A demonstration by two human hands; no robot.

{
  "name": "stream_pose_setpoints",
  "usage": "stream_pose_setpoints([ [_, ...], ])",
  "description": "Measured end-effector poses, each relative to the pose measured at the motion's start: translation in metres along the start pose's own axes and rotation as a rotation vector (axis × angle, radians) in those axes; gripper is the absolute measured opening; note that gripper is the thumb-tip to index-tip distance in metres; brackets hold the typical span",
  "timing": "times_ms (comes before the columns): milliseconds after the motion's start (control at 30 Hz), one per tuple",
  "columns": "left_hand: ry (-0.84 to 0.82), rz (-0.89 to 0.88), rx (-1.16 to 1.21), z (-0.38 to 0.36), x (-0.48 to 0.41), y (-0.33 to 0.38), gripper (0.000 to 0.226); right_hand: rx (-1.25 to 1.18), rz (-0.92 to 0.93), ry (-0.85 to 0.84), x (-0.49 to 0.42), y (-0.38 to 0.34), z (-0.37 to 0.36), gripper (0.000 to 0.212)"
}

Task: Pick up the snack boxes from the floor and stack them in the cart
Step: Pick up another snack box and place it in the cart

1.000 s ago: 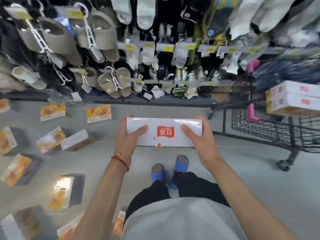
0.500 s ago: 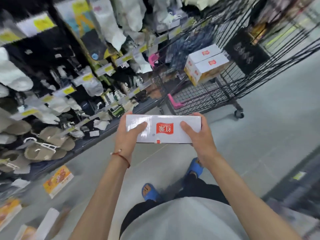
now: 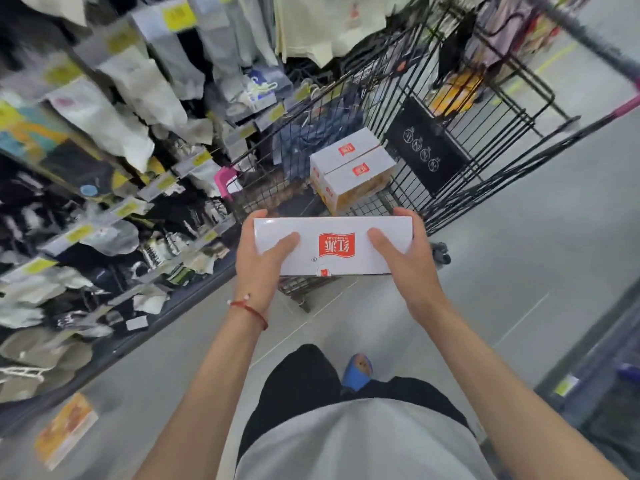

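Snack box (image 3: 332, 245) is gripped at both ends, left hand (image 3: 263, 252) and right hand (image 3: 407, 252) curled round it, thumbs on top; it is held level in the air at the cart's (image 3: 408, 188) near edge. Two boxes (image 3: 349, 168) are already stacked on the basket floor. One orange box (image 3: 64, 429) is seen on the floor; stacking is judged unfinished.

Display rack (image 3: 138, 332) along the left, blurred: packaged socks (image 3: 114, 123) hang in rows, yellow price tags (image 3: 178, 17) on the rails, beige slippers (image 3: 38, 355) at the low end. Grey floor (image 3: 519, 244), smooth. One blue sandal (image 3: 358, 370) on a foot, near bottom centre.
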State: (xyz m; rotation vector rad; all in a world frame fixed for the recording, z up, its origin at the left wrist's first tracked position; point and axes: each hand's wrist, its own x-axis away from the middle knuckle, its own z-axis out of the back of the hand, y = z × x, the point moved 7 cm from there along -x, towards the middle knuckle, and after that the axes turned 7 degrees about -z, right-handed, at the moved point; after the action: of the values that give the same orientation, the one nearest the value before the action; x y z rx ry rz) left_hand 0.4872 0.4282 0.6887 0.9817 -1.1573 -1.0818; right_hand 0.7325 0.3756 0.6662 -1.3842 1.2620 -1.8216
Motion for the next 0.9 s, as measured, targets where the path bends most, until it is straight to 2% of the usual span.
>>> stream_pose_setpoints([
  [233, -0.027, 0.022, -0.006, -0.054, -0.075, 0.018, 0.049, 0.01, 0.008, 0.021, -0.081, -0.048, 0.018, 0.048],
  [333, -0.052, 0.027, -0.022, -0.074, -0.11, 0.017, 0.048, 0.018, -0.014, 0.033, -0.115, -0.058, 0.02, 0.052],
  [533, -0.064, 0.171, -0.052, -0.107, -0.163, -0.015, 0.053, 0.069, -0.115, -0.011, -0.178, -0.055, 0.024, 0.067],
  [667, -0.046, 0.28, -0.062, -0.127, -0.183, -0.044, 0.057, 0.117, -0.187, -0.072, -0.218, -0.041, 0.03, 0.07],
  [900, 0.046, 0.462, -0.068, -0.17, -0.195, -0.094, 0.048, 0.211, -0.319, -0.176, -0.294, -0.006, 0.05, 0.084],
])
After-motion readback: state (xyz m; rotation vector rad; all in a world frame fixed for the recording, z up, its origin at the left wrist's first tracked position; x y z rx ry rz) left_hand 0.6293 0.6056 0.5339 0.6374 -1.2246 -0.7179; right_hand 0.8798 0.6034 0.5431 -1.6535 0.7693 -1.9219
